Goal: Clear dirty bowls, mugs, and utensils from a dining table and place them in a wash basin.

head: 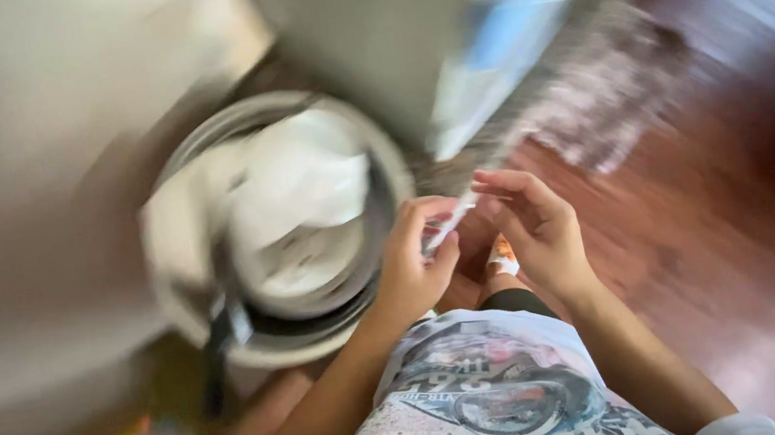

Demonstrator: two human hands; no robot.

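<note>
White thin strip slants up-right, pinched by left hand and right hand fingers.

Blurred blue-white package, perhaps plastic, top centre

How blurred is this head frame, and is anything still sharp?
Head view: heavy motion blur smears the round bin, the rug and the upper background; the left hand and right hand are fairly sharp; soft glare on the wooden floor.
</note>
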